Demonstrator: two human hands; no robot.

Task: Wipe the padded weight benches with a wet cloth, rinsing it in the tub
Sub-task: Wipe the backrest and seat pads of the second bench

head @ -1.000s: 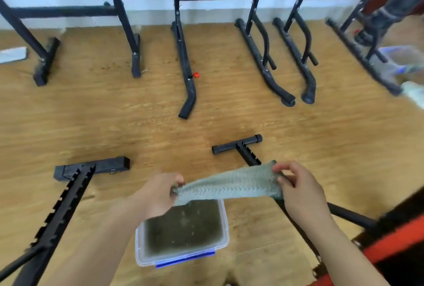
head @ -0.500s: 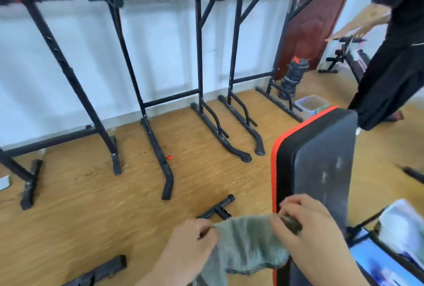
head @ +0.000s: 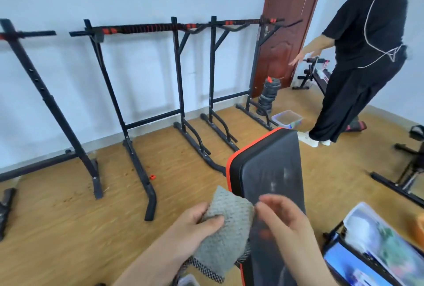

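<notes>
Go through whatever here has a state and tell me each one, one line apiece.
bench pad: tilted up, pale smears on it
cloth: folded, held up beside the bench pad
left hand: grips the cloth, thumb on top
right hand: fingers curled at the cloth's edge; blurred, grip unclear
far tub: lid off, murky water inside

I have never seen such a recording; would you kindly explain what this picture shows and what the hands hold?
No machine here: a person wears a wide-angle camera on the head, looking forward and down at their own hands. The left hand grips a grey cloth; the right hand is at its edge, too blurred to tell if it pinches. Behind them stands a black padded bench with an orange rim. Black racks stand on the wooden floor, and another person stands near a clear tub.
</notes>
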